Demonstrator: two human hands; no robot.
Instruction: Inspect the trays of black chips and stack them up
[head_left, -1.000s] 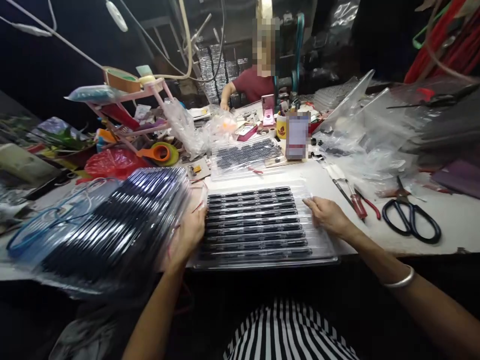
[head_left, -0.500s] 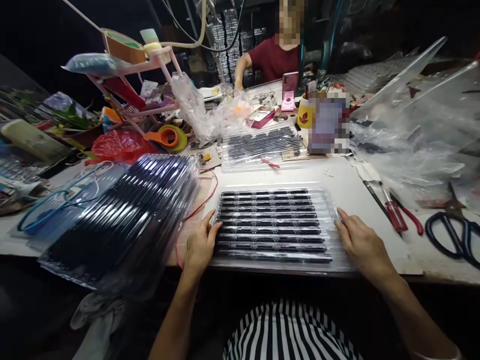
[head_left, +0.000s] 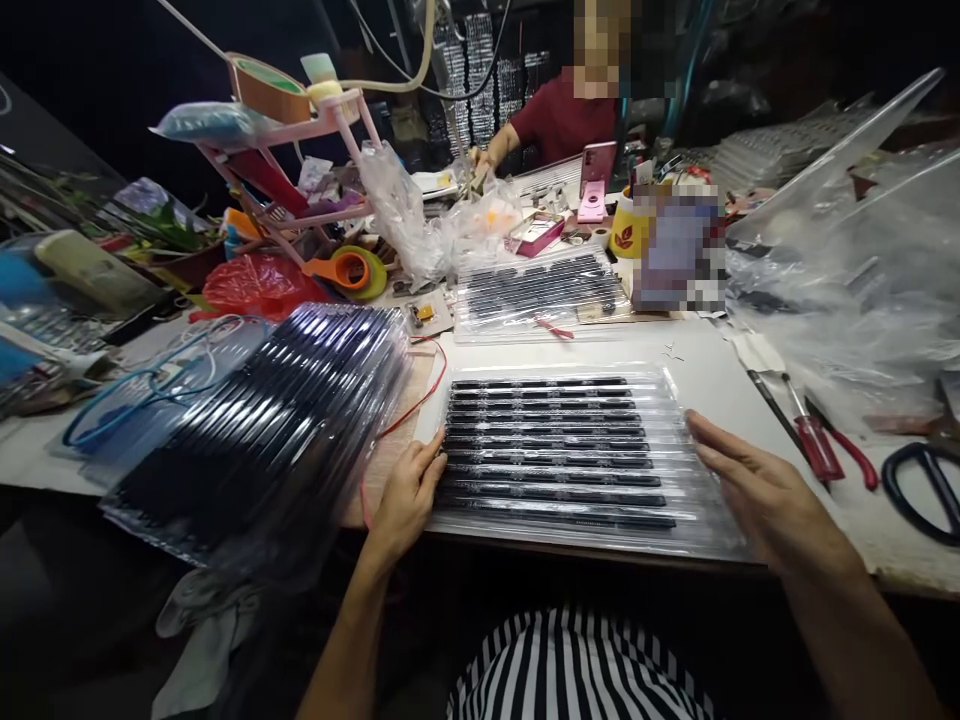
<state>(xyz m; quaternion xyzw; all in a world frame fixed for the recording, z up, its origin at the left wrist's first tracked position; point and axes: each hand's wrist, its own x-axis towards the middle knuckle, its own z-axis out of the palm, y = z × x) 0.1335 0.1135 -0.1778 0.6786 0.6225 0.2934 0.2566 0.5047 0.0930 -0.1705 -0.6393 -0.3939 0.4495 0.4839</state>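
A clear ribbed plastic tray (head_left: 555, 455) with several dark strips in its grooves lies at the front edge of the table. My left hand (head_left: 409, 490) pinches the tray's left edge between thumb and fingers. At the right edge, my right hand (head_left: 757, 480) rests against the tray with its fingers stretched out; its thumb is hidden. To the left stands a slanted stack of similar trays (head_left: 277, 430) filled with dark strips. Behind the front tray, another clear tray (head_left: 536, 290) holds dark strips, with a small red tie (head_left: 555, 330) at its front.
A red-handled screwdriver (head_left: 817, 445), pliers (head_left: 855, 450) and scissors (head_left: 919, 490) lie at the right. Plastic bags (head_left: 840, 320) pile up behind them. A pink rack (head_left: 292, 135) and yellow mug (head_left: 630, 225) stand farther back. Across the table sits a person in a red shirt (head_left: 566, 120).
The view has swung slightly left, shifting the scene rightward. My right hand's fingers have straightened along the tray's edge. The other person's hands have moved closer together.
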